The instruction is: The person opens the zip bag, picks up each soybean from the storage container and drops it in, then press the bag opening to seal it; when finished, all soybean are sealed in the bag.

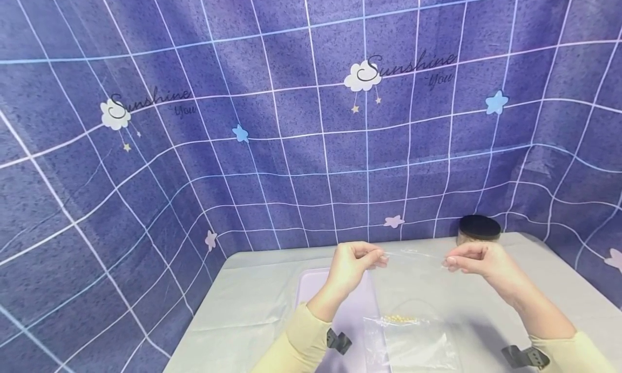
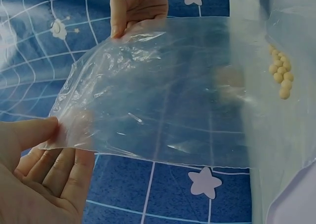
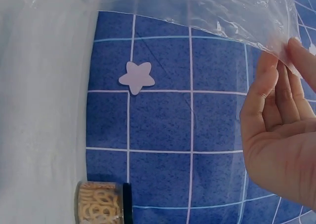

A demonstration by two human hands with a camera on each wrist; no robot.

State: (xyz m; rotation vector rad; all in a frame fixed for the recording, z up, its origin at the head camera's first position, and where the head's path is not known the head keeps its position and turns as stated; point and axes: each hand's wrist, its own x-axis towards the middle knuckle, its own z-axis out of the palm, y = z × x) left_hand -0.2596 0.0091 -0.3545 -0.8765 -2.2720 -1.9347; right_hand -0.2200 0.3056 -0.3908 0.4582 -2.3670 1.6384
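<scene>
Both hands are raised above the table (image 1: 252, 303), stretching a clear plastic bag (image 2: 163, 91) between them. The left hand (image 1: 352, 265) pinches one top corner of the bag between thumb and fingers, and the right hand (image 1: 478, 262) pinches the opposite corner the same way; the film hangs taut between the two grips, over the middle of the table toward its back edge. In the left wrist view the left thumb presses the bag's corner against the fingers, and the right hand's fingertips clamp the far edge. A small cluster of pale beads (image 2: 281, 76) shows through the film; in the head view the beads (image 1: 400, 319) lie on the table below the hands, at the top edge of a second clear bag (image 1: 418, 346) lying flat near the front edge. A lilac tray (image 1: 316, 286) sits just left of that bag, under the left forearm. A jar (image 1: 478, 230) with a black lid stands at the back right of the table, close to the blue grid backdrop (image 1: 291, 119).
</scene>
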